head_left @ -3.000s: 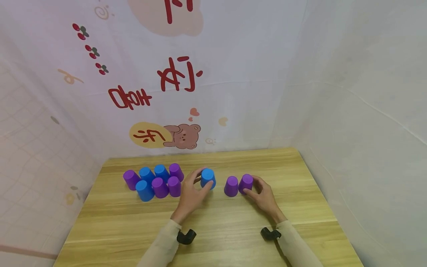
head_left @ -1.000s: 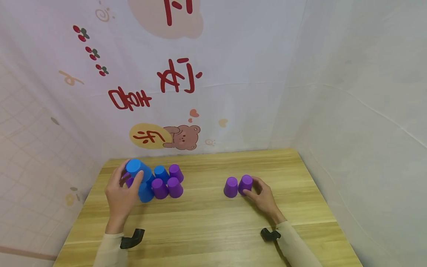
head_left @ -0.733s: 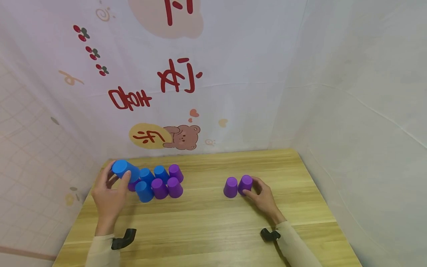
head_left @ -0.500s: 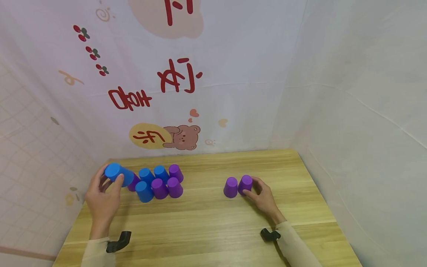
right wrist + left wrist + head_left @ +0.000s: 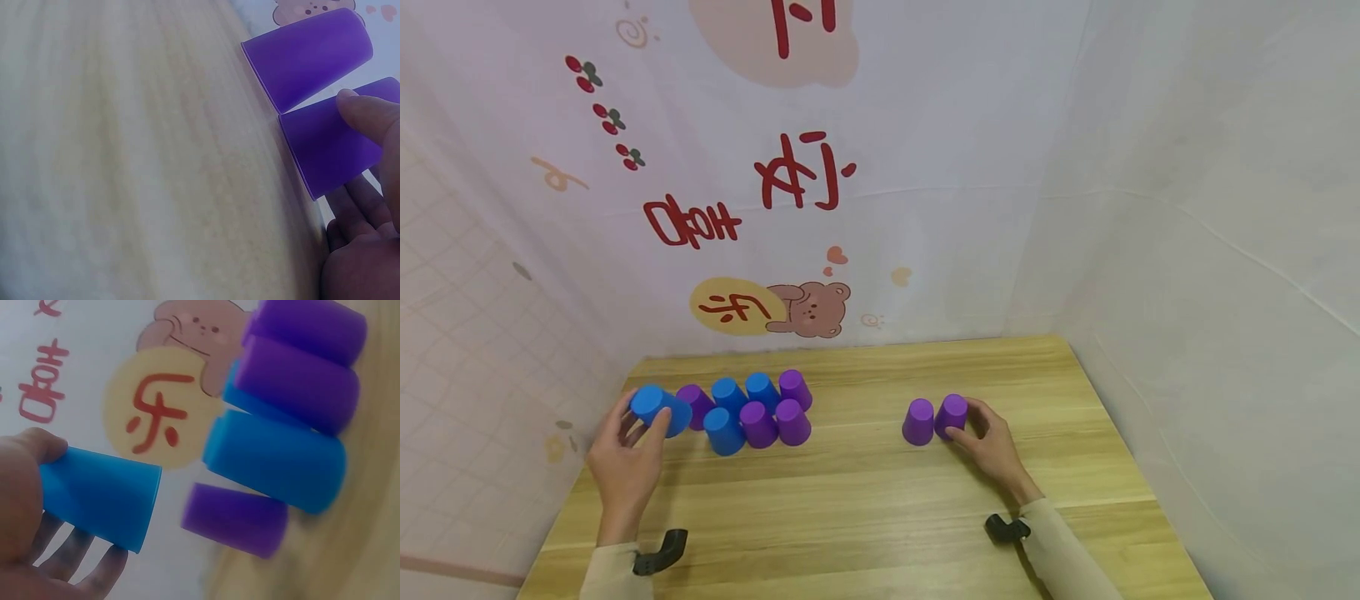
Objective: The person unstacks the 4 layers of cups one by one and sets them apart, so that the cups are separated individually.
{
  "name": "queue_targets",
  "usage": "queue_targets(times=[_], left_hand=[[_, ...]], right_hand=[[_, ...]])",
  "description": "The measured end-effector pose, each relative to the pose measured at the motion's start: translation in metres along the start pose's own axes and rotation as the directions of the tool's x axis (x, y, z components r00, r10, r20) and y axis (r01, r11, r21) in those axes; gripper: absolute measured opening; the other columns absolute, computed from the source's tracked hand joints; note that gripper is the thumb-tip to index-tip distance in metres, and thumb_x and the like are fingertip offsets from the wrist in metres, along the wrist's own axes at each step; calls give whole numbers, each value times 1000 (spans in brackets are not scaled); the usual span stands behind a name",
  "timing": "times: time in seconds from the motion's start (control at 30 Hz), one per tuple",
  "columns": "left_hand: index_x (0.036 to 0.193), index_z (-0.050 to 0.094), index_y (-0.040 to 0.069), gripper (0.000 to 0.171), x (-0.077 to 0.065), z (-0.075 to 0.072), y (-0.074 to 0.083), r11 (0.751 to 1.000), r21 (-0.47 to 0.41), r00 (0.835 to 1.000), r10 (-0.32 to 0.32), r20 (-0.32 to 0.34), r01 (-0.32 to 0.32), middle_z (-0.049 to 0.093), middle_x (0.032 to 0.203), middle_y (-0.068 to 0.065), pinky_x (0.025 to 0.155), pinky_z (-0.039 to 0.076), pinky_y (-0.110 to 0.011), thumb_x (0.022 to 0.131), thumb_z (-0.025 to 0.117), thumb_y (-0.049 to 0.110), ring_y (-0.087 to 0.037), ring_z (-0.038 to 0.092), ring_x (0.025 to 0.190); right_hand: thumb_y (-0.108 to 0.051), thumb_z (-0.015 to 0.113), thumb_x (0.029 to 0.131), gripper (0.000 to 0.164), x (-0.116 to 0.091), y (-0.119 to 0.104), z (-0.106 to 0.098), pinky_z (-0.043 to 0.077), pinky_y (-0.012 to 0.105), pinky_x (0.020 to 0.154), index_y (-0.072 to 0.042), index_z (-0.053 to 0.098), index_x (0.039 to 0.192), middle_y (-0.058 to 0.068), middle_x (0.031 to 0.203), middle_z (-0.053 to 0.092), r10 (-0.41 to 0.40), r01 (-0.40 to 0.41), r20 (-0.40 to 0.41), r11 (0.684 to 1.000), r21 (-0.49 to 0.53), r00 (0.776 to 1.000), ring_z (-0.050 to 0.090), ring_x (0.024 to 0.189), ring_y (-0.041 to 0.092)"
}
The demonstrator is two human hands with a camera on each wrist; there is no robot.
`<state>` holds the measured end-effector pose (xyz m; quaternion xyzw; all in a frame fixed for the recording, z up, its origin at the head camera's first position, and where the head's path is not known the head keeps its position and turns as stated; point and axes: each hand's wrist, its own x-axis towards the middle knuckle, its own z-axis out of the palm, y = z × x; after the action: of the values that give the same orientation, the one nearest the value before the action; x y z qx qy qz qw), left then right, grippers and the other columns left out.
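Note:
My left hand (image 5: 625,458) grips a blue cup (image 5: 658,408) at the left end of the cup group, its base upward and tilted. In the left wrist view that blue cup (image 5: 103,497) hangs apart from the purple cup (image 5: 236,519) beside it, its rim toward the table. On the right side, my right hand (image 5: 994,446) holds a purple cup (image 5: 952,415) between thumb and fingers. This cup stands upside down on the table, and another purple cup (image 5: 918,422) stands just left of it. Their rims nearly meet in the right wrist view.
Two rows of upside-down cups stand at the left, among them a purple cup (image 5: 697,406), a blue cup (image 5: 725,432) and a purple cup (image 5: 793,422). The wooden table (image 5: 865,508) backs onto a printed white curtain (image 5: 955,267), which also hangs along both sides.
My left hand has carried the blue cup from the middle, over the cup group, to its left end, lowering it lately. The right hand has kept its place on the purple cup.

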<state>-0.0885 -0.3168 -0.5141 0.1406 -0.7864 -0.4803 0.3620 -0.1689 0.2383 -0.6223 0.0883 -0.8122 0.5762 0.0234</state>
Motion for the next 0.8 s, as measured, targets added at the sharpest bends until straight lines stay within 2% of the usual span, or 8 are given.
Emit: queue_targets(times=[0.2, 0.3, 0.37, 0.43, 0.5, 0.6, 0.7, 0.8], left_hand=[[156, 66, 6, 58, -5, 0, -20, 995, 48, 995, -90, 39, 88, 72, 147, -22, 95, 53, 1, 101, 85, 10, 21, 59, 114], [158, 64, 6, 60, -8, 0, -29, 991, 69, 991, -123, 60, 118, 69, 152, -28, 94, 51, 2, 102, 84, 14, 21, 59, 116], [159, 63, 6, 61, -9, 1, -34, 988, 77, 988, -139, 74, 133, 68, 154, -28, 94, 50, 3, 103, 84, 15, 16, 62, 122], [160, 62, 5, 60, -11, 2, -36, 986, 87, 984, -153, 91, 145, 67, 155, -28, 94, 50, 3, 104, 83, 16, 4, 68, 130], [160, 61, 5, 60, -12, 2, -40, 984, 90, 981, -160, 110, 151, 66, 157, -29, 95, 50, 2, 104, 82, 15, -15, 70, 140], [161, 59, 3, 61, -14, 4, -45, 984, 86, 977, -167, 134, 156, 64, 159, -31, 96, 49, 2, 105, 81, 13, -38, 67, 147], [161, 59, 3, 61, -16, 5, -50, 982, 93, 973, -177, 151, 164, 63, 160, -32, 96, 48, 2, 106, 80, 14, -49, 64, 148], [162, 58, 2, 61, -17, 7, -57, 981, 91, 969, -184, 164, 171, 62, 159, -35, 96, 48, 2, 107, 79, 15, -54, 62, 148]], right_hand=[[-14, 92, 95, 62, -1, 0, 0, 42, 25, 133, -5, 66, 150, 19, 156, 70, 9, -9, 0, 1000, 3, 1000, 56, 158, 40], [-15, 93, 95, 62, -1, 0, 0, 42, 31, 135, -6, 66, 150, 18, 156, 70, 15, -15, -1, 1000, 0, 1000, 56, 158, 39], [-15, 93, 95, 62, -1, 0, 0, 42, 28, 134, -6, 66, 150, 18, 156, 70, 18, -18, -4, 1000, -4, 1000, 56, 158, 39], [-15, 93, 95, 62, -2, 1, 1, 41, 23, 132, -6, 66, 150, 18, 156, 70, 18, -18, -5, 1000, -6, 1000, 56, 158, 40], [-16, 93, 95, 62, -2, 2, 1, 40, 16, 130, -7, 66, 150, 18, 156, 70, 16, -16, -5, 1000, -6, 1000, 56, 158, 40], [-16, 93, 95, 62, -2, 2, 1, 38, 8, 125, -7, 66, 150, 19, 156, 70, 9, -9, -4, 1000, -4, 1000, 56, 158, 41], [-17, 93, 95, 62, -2, 2, 1, 37, 5, 123, -7, 66, 150, 18, 155, 70, 6, -6, -6, 1000, -5, 1000, 56, 158, 41], [-17, 93, 95, 62, -3, 2, 1, 39, 9, 126, -8, 66, 150, 16, 155, 71, 7, -7, -6, 1000, -8, 1000, 56, 158, 39]])
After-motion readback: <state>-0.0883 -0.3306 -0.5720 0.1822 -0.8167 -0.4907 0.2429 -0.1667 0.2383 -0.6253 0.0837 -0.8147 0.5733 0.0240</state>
